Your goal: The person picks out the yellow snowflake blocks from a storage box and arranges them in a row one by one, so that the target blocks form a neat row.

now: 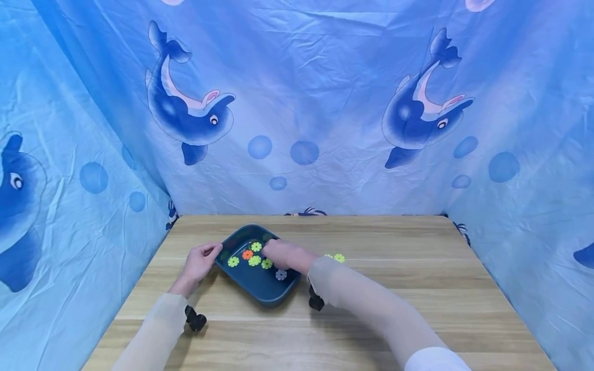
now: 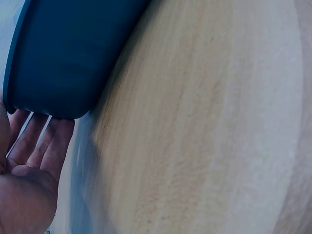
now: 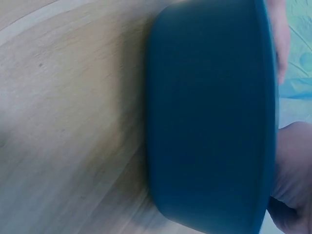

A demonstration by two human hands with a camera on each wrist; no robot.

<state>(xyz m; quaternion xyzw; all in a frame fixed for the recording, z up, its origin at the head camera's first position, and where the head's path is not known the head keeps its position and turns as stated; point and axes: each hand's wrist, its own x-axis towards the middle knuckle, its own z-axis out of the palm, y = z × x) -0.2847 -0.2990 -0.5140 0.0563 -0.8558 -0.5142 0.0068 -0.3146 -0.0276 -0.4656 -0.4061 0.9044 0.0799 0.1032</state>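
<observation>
A dark blue plastic basin (image 1: 255, 284) stands on the wooden table, holding several notched flower-shaped discs: yellow-green ones (image 1: 233, 262), an orange one (image 1: 247, 254) and a pale grey one (image 1: 281, 275). At the basin's left corner my left hand (image 1: 197, 265) grips the rim; in the left wrist view its fingers (image 2: 57, 146) lie against the outer wall. My right hand (image 1: 283, 254) reaches over the right rim into the basin, knuckles up. Its fingertips are hidden, and the basin wall (image 3: 209, 117) blocks them in the right wrist view, so any disc in them cannot be seen.
Two yellow-green discs (image 1: 339, 257) lie on the table right of the basin, partly behind the right forearm. Blue dolphin-print cloth (image 1: 301, 103) hangs around the table's back and sides. Black wrist cameras (image 1: 196, 320) sit under both wrists.
</observation>
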